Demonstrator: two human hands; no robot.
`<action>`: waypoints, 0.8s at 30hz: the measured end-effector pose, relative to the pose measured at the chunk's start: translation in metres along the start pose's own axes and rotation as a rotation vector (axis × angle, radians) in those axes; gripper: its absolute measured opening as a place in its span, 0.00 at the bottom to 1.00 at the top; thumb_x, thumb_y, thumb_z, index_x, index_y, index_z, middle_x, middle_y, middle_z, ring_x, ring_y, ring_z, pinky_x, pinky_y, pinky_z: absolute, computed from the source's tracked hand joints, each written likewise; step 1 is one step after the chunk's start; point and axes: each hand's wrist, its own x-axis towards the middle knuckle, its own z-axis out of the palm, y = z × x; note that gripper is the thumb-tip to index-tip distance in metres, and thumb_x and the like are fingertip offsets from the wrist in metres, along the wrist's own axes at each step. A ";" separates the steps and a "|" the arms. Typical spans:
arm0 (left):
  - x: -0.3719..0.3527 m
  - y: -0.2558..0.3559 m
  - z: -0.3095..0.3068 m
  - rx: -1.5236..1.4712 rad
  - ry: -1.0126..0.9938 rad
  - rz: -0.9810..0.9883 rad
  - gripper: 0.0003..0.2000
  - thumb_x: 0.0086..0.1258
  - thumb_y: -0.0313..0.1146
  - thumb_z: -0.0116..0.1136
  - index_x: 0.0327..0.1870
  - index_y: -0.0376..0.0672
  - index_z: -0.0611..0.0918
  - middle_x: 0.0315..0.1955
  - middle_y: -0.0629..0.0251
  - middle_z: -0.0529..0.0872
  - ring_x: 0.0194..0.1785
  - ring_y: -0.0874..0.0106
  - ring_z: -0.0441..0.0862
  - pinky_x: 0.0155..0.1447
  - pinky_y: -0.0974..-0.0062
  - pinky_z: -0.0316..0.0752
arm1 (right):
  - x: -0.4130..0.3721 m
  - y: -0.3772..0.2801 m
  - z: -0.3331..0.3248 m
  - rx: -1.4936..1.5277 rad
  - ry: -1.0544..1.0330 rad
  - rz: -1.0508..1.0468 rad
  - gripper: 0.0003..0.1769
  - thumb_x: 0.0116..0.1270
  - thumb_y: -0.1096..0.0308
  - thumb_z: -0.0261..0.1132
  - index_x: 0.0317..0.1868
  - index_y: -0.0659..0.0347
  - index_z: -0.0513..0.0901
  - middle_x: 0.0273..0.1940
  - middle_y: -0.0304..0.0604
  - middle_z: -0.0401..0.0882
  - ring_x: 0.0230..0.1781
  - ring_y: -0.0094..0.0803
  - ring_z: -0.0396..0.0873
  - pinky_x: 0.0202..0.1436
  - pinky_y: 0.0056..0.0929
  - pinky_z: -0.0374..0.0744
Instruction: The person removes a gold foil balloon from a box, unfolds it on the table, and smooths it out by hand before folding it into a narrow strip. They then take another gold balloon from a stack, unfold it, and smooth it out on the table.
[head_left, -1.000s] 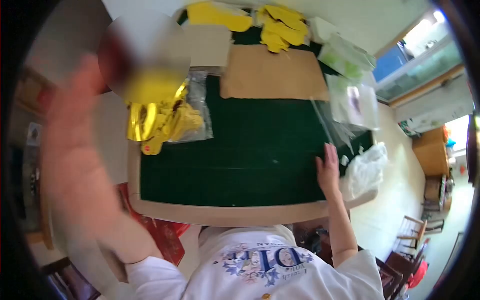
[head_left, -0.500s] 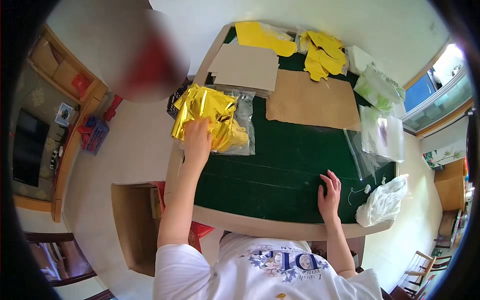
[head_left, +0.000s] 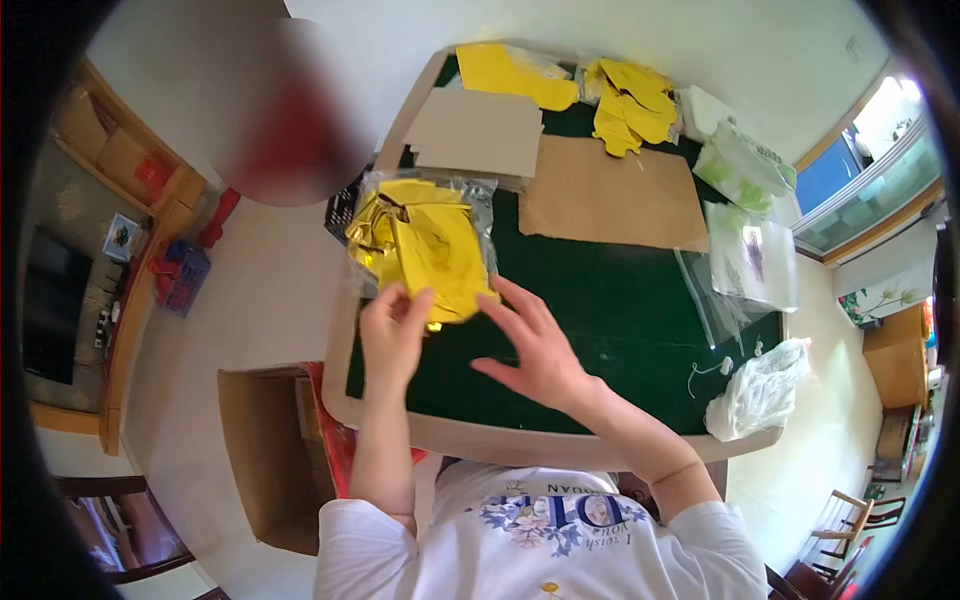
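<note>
A yellow foil piece [head_left: 443, 262] with a matte upper face and shiny gold folds lies over a clear plastic bag [head_left: 483, 205] at the table's left side. My left hand [head_left: 392, 335] pinches the piece by its lower left edge between thumb and fingers. At its lower right corner is my right hand [head_left: 540, 350], open, the thumb spread away and fingertips right at the edge.
Behind the foil, grey cardboard sheets [head_left: 480, 130] are stacked beside a brown cardboard sheet [head_left: 615, 190]. Yellow cut pieces [head_left: 635, 105] lie along the back. Plastic bags [head_left: 765, 390] line the green table's right side. An open carton [head_left: 275, 450] stands on the floor at left.
My right hand has come left across the table to the foil. My left hand has moved down to its near edge, and the foil now lies with its matte face up.
</note>
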 end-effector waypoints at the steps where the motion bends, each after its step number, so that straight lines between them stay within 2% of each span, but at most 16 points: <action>1: -0.015 -0.006 0.011 -0.135 -0.058 0.080 0.08 0.68 0.32 0.63 0.35 0.37 0.79 0.28 0.72 0.81 0.30 0.83 0.76 0.36 0.84 0.70 | 0.010 -0.010 0.002 -0.034 0.036 -0.039 0.33 0.55 0.73 0.71 0.63 0.59 0.72 0.62 0.54 0.69 0.61 0.52 0.70 0.63 0.44 0.72; 2: -0.028 -0.012 0.020 -0.275 -0.112 0.155 0.07 0.68 0.30 0.63 0.37 0.36 0.79 0.30 0.71 0.82 0.32 0.82 0.78 0.38 0.84 0.72 | 0.013 -0.014 0.002 -0.069 0.066 -0.077 0.31 0.55 0.75 0.70 0.61 0.59 0.74 0.58 0.54 0.73 0.58 0.51 0.73 0.60 0.44 0.74; 5: -0.050 -0.009 0.037 -0.356 -0.116 0.295 0.09 0.67 0.27 0.62 0.46 0.36 0.80 0.38 0.65 0.82 0.42 0.76 0.81 0.47 0.80 0.75 | -0.002 0.002 -0.006 0.106 0.049 0.134 0.25 0.55 0.80 0.67 0.56 0.62 0.77 0.47 0.52 0.81 0.47 0.52 0.80 0.50 0.41 0.80; 6: -0.051 -0.015 0.036 -0.128 -0.140 0.462 0.20 0.64 0.28 0.65 0.56 0.37 0.76 0.52 0.56 0.79 0.55 0.65 0.78 0.59 0.71 0.73 | -0.004 0.000 -0.007 0.135 0.189 0.230 0.17 0.59 0.81 0.64 0.51 0.65 0.79 0.35 0.47 0.82 0.33 0.40 0.83 0.39 0.34 0.81; 8: -0.056 -0.007 0.043 0.234 0.002 0.684 0.30 0.58 0.29 0.70 0.63 0.40 0.72 0.60 0.51 0.73 0.64 0.57 0.71 0.66 0.63 0.67 | -0.005 -0.015 -0.025 0.322 0.264 0.441 0.13 0.65 0.79 0.63 0.50 0.65 0.78 0.34 0.43 0.82 0.32 0.22 0.79 0.35 0.27 0.79; 10: -0.056 -0.009 0.054 0.389 -0.002 0.668 0.34 0.55 0.29 0.71 0.65 0.42 0.70 0.64 0.52 0.69 0.67 0.55 0.67 0.69 0.60 0.63 | -0.012 -0.024 -0.050 0.321 0.253 0.478 0.09 0.69 0.78 0.61 0.48 0.66 0.79 0.35 0.39 0.83 0.35 0.13 0.75 0.36 0.20 0.77; 11: -0.055 -0.012 0.058 0.466 -0.007 0.660 0.36 0.53 0.29 0.72 0.66 0.43 0.69 0.66 0.52 0.68 0.69 0.55 0.65 0.71 0.58 0.61 | -0.015 -0.024 -0.058 0.424 0.340 0.486 0.08 0.69 0.78 0.62 0.47 0.67 0.79 0.36 0.38 0.83 0.36 0.14 0.76 0.37 0.19 0.77; 13: -0.050 -0.021 0.053 0.471 -0.148 0.628 0.35 0.51 0.25 0.71 0.64 0.43 0.71 0.61 0.53 0.72 0.65 0.53 0.69 0.67 0.59 0.65 | -0.016 -0.029 -0.076 0.561 0.496 0.495 0.06 0.69 0.78 0.62 0.45 0.69 0.79 0.37 0.35 0.81 0.36 0.16 0.76 0.39 0.16 0.76; 14: -0.046 -0.026 0.049 0.473 -0.222 0.613 0.35 0.50 0.23 0.70 0.64 0.43 0.72 0.59 0.53 0.75 0.63 0.52 0.71 0.66 0.60 0.67 | -0.019 -0.029 -0.086 0.621 0.550 0.577 0.06 0.69 0.78 0.62 0.45 0.68 0.78 0.37 0.34 0.80 0.34 0.17 0.76 0.39 0.17 0.76; 15: -0.042 -0.031 0.045 0.502 -0.229 0.617 0.22 0.53 0.25 0.68 0.53 0.42 0.80 0.49 0.56 0.81 0.54 0.55 0.77 0.59 0.61 0.72 | -0.031 -0.020 -0.095 0.617 0.528 0.654 0.07 0.68 0.78 0.62 0.46 0.67 0.78 0.37 0.34 0.80 0.35 0.17 0.76 0.39 0.17 0.76; 18: -0.030 -0.018 0.027 0.613 -0.474 0.619 0.09 0.58 0.25 0.64 0.39 0.39 0.83 0.36 0.58 0.84 0.44 0.58 0.80 0.52 0.63 0.74 | -0.089 0.013 -0.097 0.503 0.438 0.819 0.11 0.67 0.78 0.62 0.49 0.66 0.77 0.36 0.34 0.79 0.33 0.16 0.75 0.36 0.16 0.74; 19: -0.029 -0.008 0.021 0.654 -0.555 0.596 0.03 0.62 0.27 0.60 0.34 0.40 0.83 0.30 0.61 0.84 0.41 0.60 0.80 0.55 0.64 0.72 | -0.118 0.025 -0.099 0.589 0.396 0.936 0.11 0.67 0.78 0.63 0.49 0.65 0.77 0.36 0.34 0.79 0.31 0.16 0.74 0.34 0.16 0.73; 20: -0.027 0.007 0.020 0.736 -0.532 0.685 0.03 0.63 0.27 0.59 0.35 0.40 0.83 0.30 0.62 0.84 0.42 0.61 0.80 0.58 0.64 0.71 | -0.147 0.035 -0.099 0.673 0.349 1.054 0.11 0.67 0.79 0.63 0.49 0.65 0.77 0.35 0.34 0.79 0.29 0.16 0.73 0.32 0.16 0.71; 22: -0.020 0.038 0.034 0.892 -0.474 0.854 0.04 0.64 0.26 0.57 0.36 0.41 0.83 0.30 0.63 0.83 0.44 0.63 0.80 0.63 0.63 0.69 | -0.188 0.048 -0.088 0.781 0.424 1.117 0.11 0.66 0.79 0.63 0.49 0.63 0.77 0.35 0.34 0.78 0.25 0.17 0.70 0.27 0.15 0.67; 23: -0.011 0.048 0.049 0.947 -0.447 0.917 0.06 0.65 0.27 0.56 0.39 0.42 0.83 0.34 0.63 0.83 0.47 0.64 0.79 0.67 0.60 0.66 | -0.195 0.051 -0.090 0.803 0.393 1.090 0.13 0.66 0.77 0.64 0.50 0.63 0.76 0.33 0.34 0.78 0.24 0.17 0.70 0.25 0.15 0.67; 24: -0.003 0.056 0.067 1.001 -0.418 0.980 0.08 0.66 0.27 0.55 0.43 0.42 0.82 0.37 0.63 0.82 0.51 0.65 0.78 0.70 0.57 0.62 | -0.199 0.056 -0.087 0.639 0.405 1.099 0.13 0.66 0.76 0.64 0.50 0.63 0.75 0.33 0.34 0.78 0.23 0.17 0.71 0.24 0.15 0.67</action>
